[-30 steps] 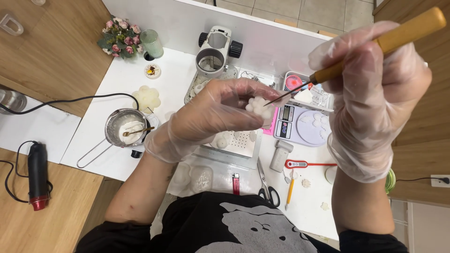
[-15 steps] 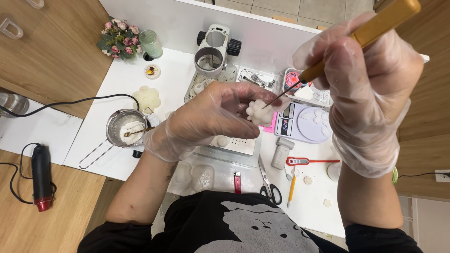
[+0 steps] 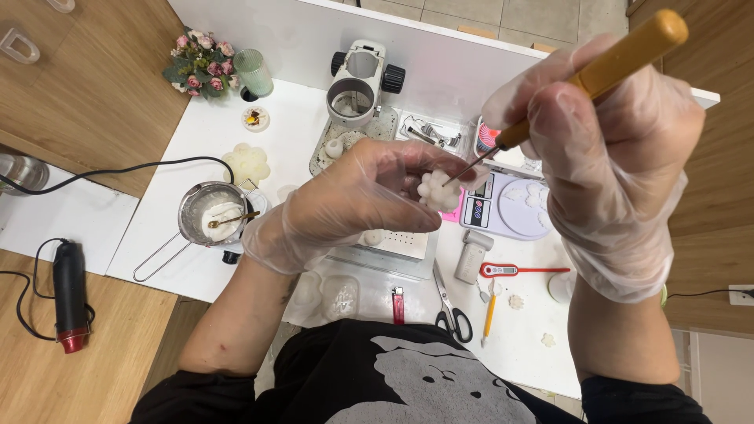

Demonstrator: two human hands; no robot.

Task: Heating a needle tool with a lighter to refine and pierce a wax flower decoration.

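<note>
Above the white table (image 3: 236,141), at chest height, the left hand (image 3: 353,200) in a thin clear glove pinches a small white flower-shaped piece (image 3: 437,191) between thumb & fingertips. Right hand (image 3: 605,157), also gloved, is closed in a pen-style grip round a wooden-handled pick (image 3: 620,59); its fine metal tip touches the piece's top edge.

Piece looks like cast wax or soap: light, prob. brittle at the petal lobes, a bit slick under plastic gloves. Best held by the thicker sides w/ gentle pressure, not by the lobes; too hard a squeeze or poke could chip it.

Around, below the hands: small digital scale (image 3: 506,208) w/ more white pieces on it, perforated white tray (image 3: 397,242), scissors (image 3: 449,306), red-handled thermometer probe (image 3: 522,271), yellow pencil (image 3: 488,318), red lighter (image 3: 398,305). Left side: metal melting pot (image 3: 208,216) w/ spoon & white contents, corded heat gun (image 3: 69,294) on the wood floor. Far edge: microscope-like stand (image 3: 357,82), small bouquet (image 3: 200,67), green ribbed cup (image 3: 253,73).

Nothing blocks the hands; clutter sits right under them, so a dropped piece would land among tools.
</note>
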